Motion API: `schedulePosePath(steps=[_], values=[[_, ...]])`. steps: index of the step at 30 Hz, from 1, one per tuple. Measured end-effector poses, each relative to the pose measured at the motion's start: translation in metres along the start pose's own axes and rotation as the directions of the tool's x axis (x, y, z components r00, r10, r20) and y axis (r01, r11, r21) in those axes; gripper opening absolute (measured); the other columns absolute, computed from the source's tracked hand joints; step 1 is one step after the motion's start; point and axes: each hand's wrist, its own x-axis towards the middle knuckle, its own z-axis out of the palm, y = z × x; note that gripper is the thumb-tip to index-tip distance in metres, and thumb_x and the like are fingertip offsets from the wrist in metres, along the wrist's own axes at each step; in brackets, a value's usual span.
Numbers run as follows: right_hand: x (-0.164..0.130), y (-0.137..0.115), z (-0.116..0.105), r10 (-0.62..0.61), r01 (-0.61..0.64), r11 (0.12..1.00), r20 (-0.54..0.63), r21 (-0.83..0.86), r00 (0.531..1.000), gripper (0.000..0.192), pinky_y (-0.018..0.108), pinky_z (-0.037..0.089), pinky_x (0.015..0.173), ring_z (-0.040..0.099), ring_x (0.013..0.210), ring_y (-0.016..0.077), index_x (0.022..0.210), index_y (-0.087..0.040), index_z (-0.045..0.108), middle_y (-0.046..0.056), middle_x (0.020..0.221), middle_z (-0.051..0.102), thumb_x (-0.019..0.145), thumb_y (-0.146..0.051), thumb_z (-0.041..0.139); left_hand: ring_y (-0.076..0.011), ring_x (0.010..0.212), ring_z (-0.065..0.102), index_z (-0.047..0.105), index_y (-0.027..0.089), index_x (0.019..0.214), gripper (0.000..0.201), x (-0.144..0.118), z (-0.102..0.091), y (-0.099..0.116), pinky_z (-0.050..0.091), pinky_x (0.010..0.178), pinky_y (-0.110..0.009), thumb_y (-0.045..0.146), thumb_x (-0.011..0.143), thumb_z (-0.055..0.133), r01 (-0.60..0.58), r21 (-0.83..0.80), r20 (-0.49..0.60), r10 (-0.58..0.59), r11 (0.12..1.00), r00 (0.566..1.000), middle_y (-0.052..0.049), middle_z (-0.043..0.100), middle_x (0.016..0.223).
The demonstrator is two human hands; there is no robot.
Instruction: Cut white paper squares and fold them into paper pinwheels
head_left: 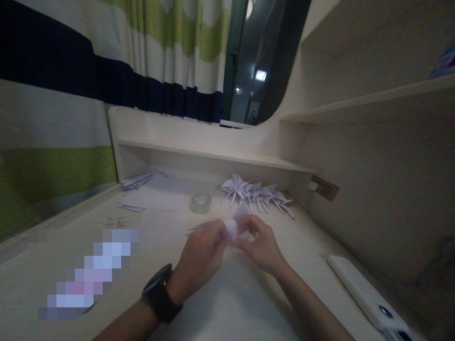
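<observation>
Over the middle of the desk, both hands grip one piece of white folded paper, which looks like a paper pinwheel [232,228]. One pointed paper part juts left past my left hand [204,248], and another rises above its middle. That hand, with a black watch on its wrist, is closed, its fingers pinching the paper's left side. My right hand [265,244] pinches the right side between thumb and fingers. Motion blur and the fingers hide the paper's centre. Just behind lie a roll of clear tape [201,202] and a row of several white paper pinwheels [254,191] with paper sticks.
White paper sheets [159,195] lie at the back left, beside a bundle of paper strips [140,181]. Small white pieces [114,221] sit nearer. A pixelated patch covers something at lower left. A long white device [359,289] lies right, below a wall socket [325,188] with a plug and cable.
</observation>
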Motion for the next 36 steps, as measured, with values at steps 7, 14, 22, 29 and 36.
schedulePosePath(steps=[7,14,22,29,36], values=[[0.001,-0.002,-0.005,-0.033,0.033,0.999,-0.046,-0.015,0.998,0.024,0.028,0.038,0.065,0.049,0.072,0.0161,0.081,-0.022,0.056,-0.001,0.079,0.059,0.069,-0.028,0.075,-0.0135,0.055,0.056,0.055,0.02,0.093,0.009,-0.008,-0.001,0.004,0.039,0.055,-0.025,0.023,0.089,0.048,-0.101,0.034,-0.089,0.104,0.994,0.991,-0.002,0.064,0.078],[0.005,0.004,-0.012,-0.031,0.049,0.977,-0.091,0.208,0.995,0.015,0.028,0.039,0.066,0.048,0.071,0.0156,0.081,-0.021,0.06,0.001,0.077,0.057,0.073,-0.028,0.071,-0.0097,0.047,0.045,0.052,0.02,0.072,0.011,-0.021,-0.018,-0.009,0.036,0.048,-0.022,0.022,0.079,0.059,0.024,-0.161,-0.478,-0.099,0.987,0.873,0.005,0.052,0.059],[0.003,0.009,-0.007,-0.019,0.069,0.897,-0.117,0.437,0.993,0.018,0.032,0.047,0.075,0.057,0.08,0.0183,0.084,-0.021,0.058,0.003,0.083,0.059,0.074,-0.03,0.07,-0.0213,0.076,0.063,0.065,0.014,0.083,0.023,0.015,-0.013,-0.026,0.048,0.062,-0.03,0.031,0.074,0.053,0.328,-0.83,0.023,-0.559,0.451,0.829,-0.01,0.068,0.091],[0.001,0.02,0.004,-0.037,0.062,0.952,-0.089,0.299,0.995,0.018,0.032,0.048,0.074,0.058,0.078,0.0179,0.079,-0.021,0.055,0.003,0.08,0.061,0.074,-0.031,0.07,-0.0306,0.107,0.058,0.067,0.014,0.107,0.04,0.007,0.007,-0.031,0.045,0.09,-0.041,0.035,0.075,0.059,0.308,-0.938,0.275,-0.199,0.16,0.94,-0.013,0.065,0.115],[-0.003,0.012,0.01,-0.142,0.15,0.985,-0.097,0.08,0.985,0.007,0.036,0.048,0.078,0.06,0.085,0.0197,0.084,-0.022,0.061,0.004,0.086,0.065,0.078,-0.025,0.066,-0.0238,0.092,0.062,0.068,0.013,0.107,0.031,0.0,0.0,-0.026,0.05,0.079,-0.032,0.031,0.083,0.06,0.331,-0.848,0.204,-0.322,0.414,0.924,-0.011,0.069,0.106]])
